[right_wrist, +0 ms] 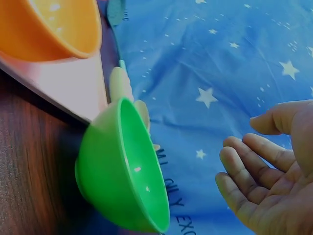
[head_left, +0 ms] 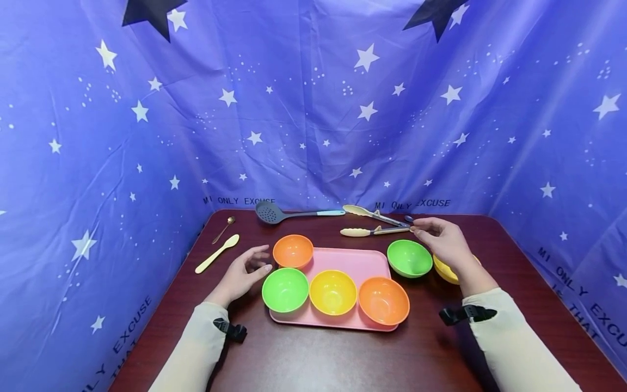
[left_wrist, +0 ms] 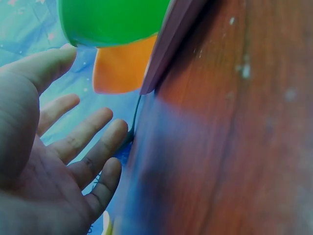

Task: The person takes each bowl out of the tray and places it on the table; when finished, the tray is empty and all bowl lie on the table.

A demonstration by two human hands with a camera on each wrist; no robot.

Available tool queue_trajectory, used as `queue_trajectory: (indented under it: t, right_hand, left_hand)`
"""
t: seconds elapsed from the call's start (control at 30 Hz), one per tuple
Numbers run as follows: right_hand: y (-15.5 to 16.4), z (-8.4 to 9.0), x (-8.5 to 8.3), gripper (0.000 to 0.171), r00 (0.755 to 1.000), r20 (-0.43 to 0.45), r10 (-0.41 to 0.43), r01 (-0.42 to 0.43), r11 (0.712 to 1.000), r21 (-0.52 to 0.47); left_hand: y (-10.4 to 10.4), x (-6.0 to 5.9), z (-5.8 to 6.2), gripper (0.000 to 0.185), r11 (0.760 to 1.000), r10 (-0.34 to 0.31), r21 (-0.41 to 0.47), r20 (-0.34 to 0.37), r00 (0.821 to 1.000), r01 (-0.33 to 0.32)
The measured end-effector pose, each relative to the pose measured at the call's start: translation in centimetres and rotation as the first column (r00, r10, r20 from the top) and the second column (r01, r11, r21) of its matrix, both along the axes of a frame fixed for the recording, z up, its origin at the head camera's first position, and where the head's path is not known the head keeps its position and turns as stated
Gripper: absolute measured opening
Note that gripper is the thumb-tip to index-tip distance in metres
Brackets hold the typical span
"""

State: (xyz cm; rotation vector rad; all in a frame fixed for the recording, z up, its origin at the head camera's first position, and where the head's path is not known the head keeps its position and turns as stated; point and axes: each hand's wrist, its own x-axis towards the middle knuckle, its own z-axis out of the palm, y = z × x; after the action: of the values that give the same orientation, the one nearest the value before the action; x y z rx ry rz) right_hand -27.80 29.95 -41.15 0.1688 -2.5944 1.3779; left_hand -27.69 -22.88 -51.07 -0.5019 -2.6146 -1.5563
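Observation:
My left hand is beside the left end of a pink tray, fingers loosely spread and holding nothing. In the left wrist view its thumb tip lies close to a green bowl; I cannot tell if they touch. An orange bowl, that green bowl, a yellow bowl and another orange bowl stand on the tray. My right hand, fingers relaxed and gripping nothing, hovers past a second green bowl, near the handle end of the tongs. It partly hides another yellow bowl.
A slotted spatula lies along the back edge, its handle pointing toward the tongs. At the left are a small gold spoon and a pale yellow spoon. Starry blue cloth encloses the dark wooden table.

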Motion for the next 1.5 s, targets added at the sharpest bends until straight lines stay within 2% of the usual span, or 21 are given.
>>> queue_trajectory:
  t: [0.13, 0.27, 0.47, 0.67, 0.83, 1.13, 1.5]
  right_hand:
    - [-1.0, 0.0, -0.8, 0.031, 0.999, -0.025, 0.030, -0.029, 0.999, 0.024]
    - [-2.1, 0.1, -1.5, 0.031, 0.998, -0.008, 0.062, -0.062, 0.998, 0.019]
    - [-4.0, 0.6, -2.2, 0.033, 0.991, 0.062, 0.121, -0.118, 0.992, -0.047]
    - [-6.0, 1.2, -2.8, 0.031, 0.978, 0.063, 0.197, -0.189, 0.976, -0.110]
    - [-7.7, 1.4, -3.5, 0.031, 0.973, 0.084, 0.217, -0.206, 0.971, -0.123]
    - [-10.3, 1.3, -4.9, 0.030, 0.958, 0.096, 0.269, -0.257, 0.959, -0.124]
    - [-13.2, 0.8, -5.9, 0.032, 0.949, 0.099, 0.301, -0.288, 0.950, -0.124]
  left_hand:
    - [-0.1, 0.7, 0.2, 0.058, 1.000, -0.006, 0.003, -0.009, 1.000, 0.006]
    - [-0.3, 1.6, 0.3, 0.058, 1.000, -0.024, 0.010, -0.019, 1.000, 0.024]
    - [-0.7, 2.9, 0.3, 0.061, 0.998, -0.060, 0.007, -0.026, 0.998, 0.060]
    - [-0.8, 3.9, -0.2, 0.063, 0.990, -0.134, 0.034, -0.034, 0.990, 0.135]
    - [-0.9, 4.2, -0.8, 0.062, 0.981, -0.184, 0.048, -0.030, 0.982, 0.186]
    - [-1.1, 4.6, -0.9, 0.068, 0.968, -0.245, 0.053, -0.017, 0.969, 0.245]
    - [-0.7, 4.6, -1.0, 0.074, 0.959, -0.281, 0.017, -0.017, 0.960, 0.281]
